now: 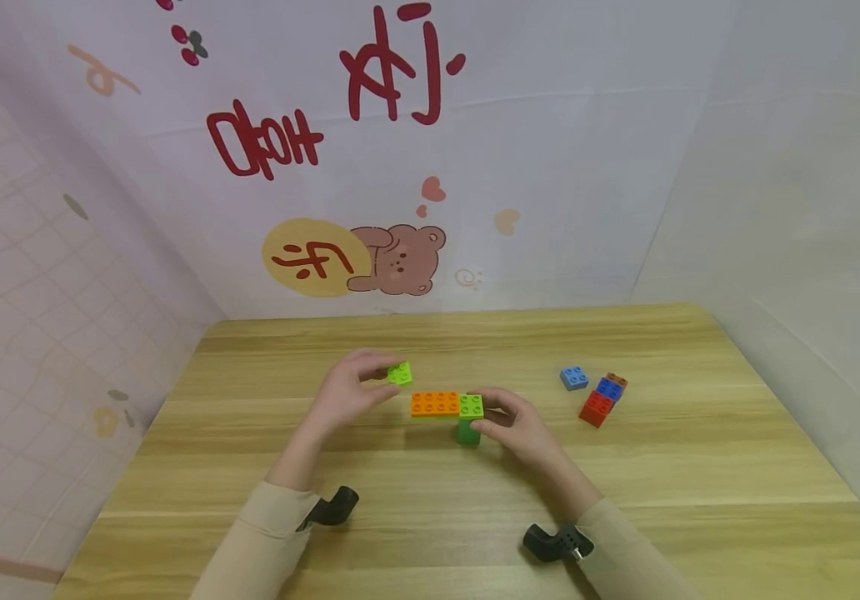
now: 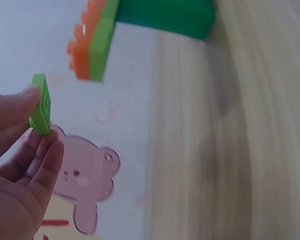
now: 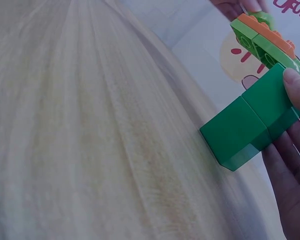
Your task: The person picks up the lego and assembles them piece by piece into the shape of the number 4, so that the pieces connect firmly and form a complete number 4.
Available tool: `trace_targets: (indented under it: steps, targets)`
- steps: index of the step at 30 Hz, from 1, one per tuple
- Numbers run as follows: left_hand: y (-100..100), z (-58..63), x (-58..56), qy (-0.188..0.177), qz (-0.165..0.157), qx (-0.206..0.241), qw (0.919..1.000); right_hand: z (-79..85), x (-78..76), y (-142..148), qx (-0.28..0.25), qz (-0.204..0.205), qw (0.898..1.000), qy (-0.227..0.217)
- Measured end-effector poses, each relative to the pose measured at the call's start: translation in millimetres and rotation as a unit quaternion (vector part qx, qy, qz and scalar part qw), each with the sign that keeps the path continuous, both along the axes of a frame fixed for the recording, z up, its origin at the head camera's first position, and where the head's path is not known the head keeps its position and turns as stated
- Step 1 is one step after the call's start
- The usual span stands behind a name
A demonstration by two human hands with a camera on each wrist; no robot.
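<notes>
- Above the table (image 1: 415, 521), in head view, the left hand (image 1: 347, 390) pinches a lime brick (image 1: 400, 374); the right hand (image 1: 517, 427) grips an orange-topped build (image 1: 448, 405).
- Left wrist: lime brick, apart from the build.
- Right wrist: the build's green base (image 3: 255, 114) perhaps touches the table.

- Head view: bright, even, diffuse light, with faint, soft shadows on the wooden tabletop (image 1: 212, 433); fairly crisp.
- Left wrist view: hazy and soft; the orange brick (image 2: 81, 62) lacks sharp edges, and the wood grain smears.
- Right wrist view: dimmer, cooler; tabletop blurred, pale sheen along the dark green blocks (image 3: 255, 112).
</notes>
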State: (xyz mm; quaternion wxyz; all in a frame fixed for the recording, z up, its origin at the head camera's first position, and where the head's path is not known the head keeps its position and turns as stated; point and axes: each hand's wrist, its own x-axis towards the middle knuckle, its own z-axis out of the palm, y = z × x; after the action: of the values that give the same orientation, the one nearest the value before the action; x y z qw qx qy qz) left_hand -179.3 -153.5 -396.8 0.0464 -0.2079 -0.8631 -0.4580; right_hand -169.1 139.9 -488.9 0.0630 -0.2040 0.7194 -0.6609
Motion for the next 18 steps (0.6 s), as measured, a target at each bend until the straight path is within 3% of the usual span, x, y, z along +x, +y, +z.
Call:
trace_targets:
  steps: [12, 18]
  targets:
    - [37, 17.8, 7.8, 0.060, -0.055, -0.055, 0.9952, 0.9, -0.6, 0, 0.005, -0.004, 1.000, 0.006]
    - [53, 20.6, 8.9, 0.064, -0.066, -0.061, 0.9939, 1.2, 0.0, 0, 0.006, -0.007, 1.000, 0.005]
